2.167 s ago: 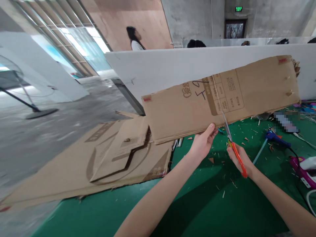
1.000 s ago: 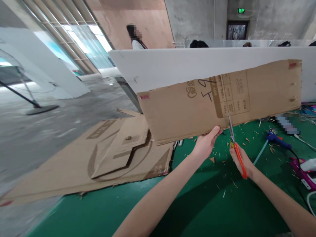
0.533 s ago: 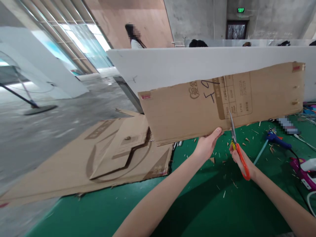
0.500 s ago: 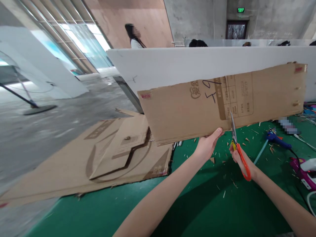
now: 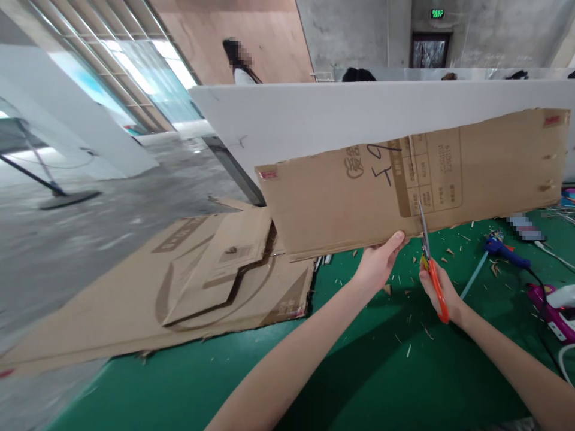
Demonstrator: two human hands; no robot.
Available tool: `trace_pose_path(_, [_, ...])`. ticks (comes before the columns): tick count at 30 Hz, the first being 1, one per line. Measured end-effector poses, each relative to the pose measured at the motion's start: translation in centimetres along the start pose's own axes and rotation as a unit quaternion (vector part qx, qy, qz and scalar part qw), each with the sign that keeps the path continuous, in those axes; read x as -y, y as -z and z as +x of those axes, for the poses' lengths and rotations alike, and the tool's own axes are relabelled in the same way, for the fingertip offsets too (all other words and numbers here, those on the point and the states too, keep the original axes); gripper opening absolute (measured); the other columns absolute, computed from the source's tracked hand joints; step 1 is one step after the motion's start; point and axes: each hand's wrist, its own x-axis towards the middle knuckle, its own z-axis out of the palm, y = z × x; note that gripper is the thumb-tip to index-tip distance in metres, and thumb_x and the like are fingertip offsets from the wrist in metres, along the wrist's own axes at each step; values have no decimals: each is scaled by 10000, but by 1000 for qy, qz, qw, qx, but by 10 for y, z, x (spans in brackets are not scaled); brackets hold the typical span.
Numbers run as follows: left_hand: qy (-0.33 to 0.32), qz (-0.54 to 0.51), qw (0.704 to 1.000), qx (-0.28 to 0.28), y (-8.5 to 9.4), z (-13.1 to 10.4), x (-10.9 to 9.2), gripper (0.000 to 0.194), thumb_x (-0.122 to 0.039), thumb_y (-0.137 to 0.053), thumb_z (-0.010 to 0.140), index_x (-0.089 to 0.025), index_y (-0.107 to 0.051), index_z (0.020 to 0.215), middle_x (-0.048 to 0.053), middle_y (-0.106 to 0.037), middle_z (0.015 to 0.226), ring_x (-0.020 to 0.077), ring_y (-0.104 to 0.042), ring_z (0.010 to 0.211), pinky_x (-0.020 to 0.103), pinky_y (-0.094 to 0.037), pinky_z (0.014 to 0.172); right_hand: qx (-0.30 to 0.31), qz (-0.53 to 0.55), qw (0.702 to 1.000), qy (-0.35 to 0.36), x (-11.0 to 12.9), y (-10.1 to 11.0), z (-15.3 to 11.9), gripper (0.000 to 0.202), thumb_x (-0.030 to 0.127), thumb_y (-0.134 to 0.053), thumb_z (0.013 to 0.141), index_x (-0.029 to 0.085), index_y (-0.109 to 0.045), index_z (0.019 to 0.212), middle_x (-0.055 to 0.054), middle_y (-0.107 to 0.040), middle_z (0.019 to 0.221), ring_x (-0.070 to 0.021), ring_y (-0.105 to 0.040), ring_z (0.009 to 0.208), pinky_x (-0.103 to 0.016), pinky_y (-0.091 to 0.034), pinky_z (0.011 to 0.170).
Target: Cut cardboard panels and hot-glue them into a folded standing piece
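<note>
A long brown cardboard sheet [image 5: 323, 209], printed and marked in pen, is held up in front of me, tilted higher on the right. My left hand [image 5: 380, 263] grips its lower edge near the middle, thumb on the near face. Just to the right, my right hand [image 5: 438, 287] is closed on the orange and yellow handles of a pair of scissors [image 5: 435, 281]. The scissors point upward, with a blade lying over the near face of the sheet at its lower edge. The other blade is hard to make out.
More cardboard [image 5: 197, 287] lies at the left of the green table [image 5: 179, 383]. On the right are a blue glue gun [image 5: 507, 254], a phone [image 5: 526, 228], a pink power strip [image 5: 550, 311] and cardboard scraps. A white partition [image 5: 287, 117] stands behind; a person [image 5: 242, 72] is beyond it.
The scissor handles have drawn closer together, and their lower end has moved slightly up and left. The cardboard's right end has swung slightly outward to the right. My left hand keeps its grip.
</note>
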Motion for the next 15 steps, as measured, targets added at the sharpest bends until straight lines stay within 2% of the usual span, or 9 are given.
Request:
trace_pose_path(7, [14, 25, 1000, 5, -1, -6, 0, 373, -218, -817, 639, -192, -718, 997, 60, -744, 1003, 236, -663, 1023, 417, -473, 1007, 60, 32, 997, -20, -4, 8, -9, 405, 626, -448, 880, 233, -458, 979, -1, -450, 794, -130, -440, 666, -261, -427, 618])
trace_pose_path(15, [16, 43, 999, 2, -3, -7, 1, 287, -263, -837, 609, -184, -732, 864, 58, -746, 977, 247, -661, 1019, 415, -475, 1004, 12, 21, 999, 21, -10, 3, -2, 379, 589, -478, 885, 217, -427, 833, 34, -388, 662, -106, -352, 556, -243, -337, 483])
